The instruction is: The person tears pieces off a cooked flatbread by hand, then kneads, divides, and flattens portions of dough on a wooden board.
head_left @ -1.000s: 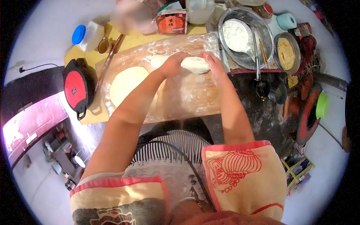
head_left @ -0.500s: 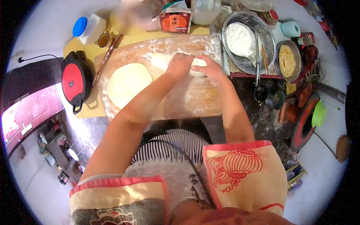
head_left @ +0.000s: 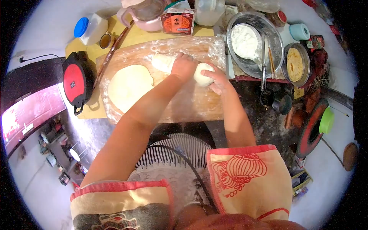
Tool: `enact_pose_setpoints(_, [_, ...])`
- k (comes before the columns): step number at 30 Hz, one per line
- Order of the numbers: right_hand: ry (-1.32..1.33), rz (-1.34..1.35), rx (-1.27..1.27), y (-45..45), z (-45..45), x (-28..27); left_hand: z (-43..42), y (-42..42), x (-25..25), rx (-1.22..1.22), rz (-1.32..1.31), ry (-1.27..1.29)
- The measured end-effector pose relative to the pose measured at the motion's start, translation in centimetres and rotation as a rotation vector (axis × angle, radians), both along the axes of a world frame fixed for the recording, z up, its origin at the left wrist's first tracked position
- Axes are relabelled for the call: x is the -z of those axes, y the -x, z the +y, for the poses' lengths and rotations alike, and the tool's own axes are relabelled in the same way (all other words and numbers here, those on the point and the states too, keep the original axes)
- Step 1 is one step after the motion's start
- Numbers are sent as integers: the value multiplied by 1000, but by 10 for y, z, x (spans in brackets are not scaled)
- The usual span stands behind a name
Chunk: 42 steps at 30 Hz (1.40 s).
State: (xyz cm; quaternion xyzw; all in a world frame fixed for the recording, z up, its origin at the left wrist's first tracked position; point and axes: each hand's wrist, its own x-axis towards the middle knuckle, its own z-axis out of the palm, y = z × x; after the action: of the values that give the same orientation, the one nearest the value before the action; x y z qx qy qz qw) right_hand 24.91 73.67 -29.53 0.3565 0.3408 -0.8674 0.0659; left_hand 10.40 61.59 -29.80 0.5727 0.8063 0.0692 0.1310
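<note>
A thick roll of pale dough [head_left: 163, 63] lies on the floured wooden board [head_left: 191, 105]. My left hand [head_left: 184, 67] is closed over its right end, the fingers curled and partly hidden by the back of the hand. Just to the right, my right hand [head_left: 217, 79] grips a rounded lump of dough [head_left: 203, 74], thumb and fingers around its right side. The lump looks separate from the roll, though my left hand covers part of the space between. A flat round sheet of dough [head_left: 130, 88] lies on the board's left part, beneath my left forearm.
A rolling pin [head_left: 111, 51] lies along the board's left edge, beside a red and black electric pan [head_left: 74, 82]. Right of the board stands a metal basin [head_left: 278, 50] with flour [head_left: 245, 41]. A red packet [head_left: 178, 22] and pink-handled jug [head_left: 147, 17] stand behind.
My right hand has drawn slightly down and right, turning the dough lump so more of it shows. Left of my left hand, more of the dough roll is exposed.
</note>
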Motion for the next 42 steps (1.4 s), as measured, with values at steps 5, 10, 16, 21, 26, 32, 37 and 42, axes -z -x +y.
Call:
enact_pose_setpoints(5, [147,102,69,-12,-5,4,0,3,0,33,-26,-24])
enact_pose_setpoints(10, [180,198,95,-18,-13,-3,0,7,1,54,86,-112])
enact_pose_setpoints(16, [321,393,225,-41,-22,-48,19,16,-19,-147,-18,4])
enact_pose_setpoints(21, [56,433,507,-29,-22,-100,8,19,-52,-399,-1000,-173])
enact_pose_setpoints(26, [-1295,398,72,-14,-46,-156,-26,-41,-156,-310,-1905,-505])
enact_pose_setpoints(32, [-1680,328,-6,-16,-67,-244,-74,-6,-211,-279,-1851,-460])
enact_pose_setpoints(37, [-1533,282,-74,4,-119,-312,-107,-6,-250,-110,-1253,-660])
enact_pose_setpoints(42, [-1607,191,-77,14,-155,-328,-144,-8,-282,-186,-1174,-646])
